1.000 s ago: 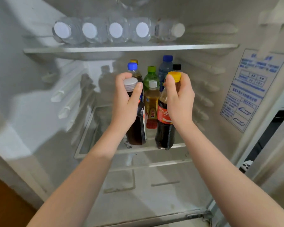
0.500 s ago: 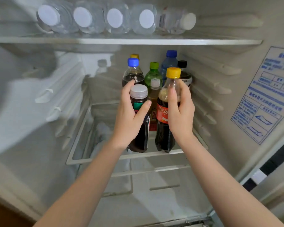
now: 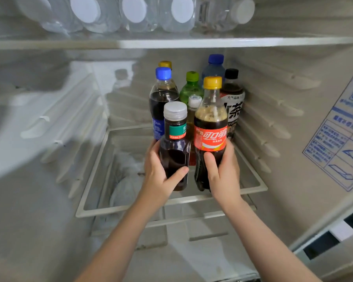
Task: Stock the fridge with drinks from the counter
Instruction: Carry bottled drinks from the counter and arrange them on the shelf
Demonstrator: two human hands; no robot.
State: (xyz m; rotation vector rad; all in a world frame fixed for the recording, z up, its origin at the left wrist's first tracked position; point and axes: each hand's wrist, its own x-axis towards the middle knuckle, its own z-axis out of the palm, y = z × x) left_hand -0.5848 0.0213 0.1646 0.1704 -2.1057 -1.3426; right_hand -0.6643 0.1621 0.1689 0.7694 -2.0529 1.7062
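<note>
My left hand (image 3: pixel 160 176) grips the lower body of a dark tea bottle (image 3: pixel 174 139) with a silver cap and green label. My right hand (image 3: pixel 222 169) grips the lower half of a cola bottle (image 3: pixel 210 127) with a yellow cap and red label. Both bottles stand upright, side by side, at the front of the glass middle shelf (image 3: pixel 171 202) inside the open fridge. Behind them stand several other drink bottles: a blue-capped dark soda (image 3: pixel 162 94), a green bottle (image 3: pixel 192 86), a black-capped tea (image 3: pixel 233 98) and a blue water bottle (image 3: pixel 214 66).
Several clear water bottles (image 3: pixel 130 15) lie on their sides on the upper shelf (image 3: pixel 232 42). The left half of the middle shelf holds no bottles. A blue printed sticker (image 3: pixel 340 143) is on the right fridge wall. Ribbed shelf rails line both side walls.
Both hands slid down from the bottle necks to the lower bodies. The view moved closer into the fridge, and the two bottles sit lower on the shelf front.
</note>
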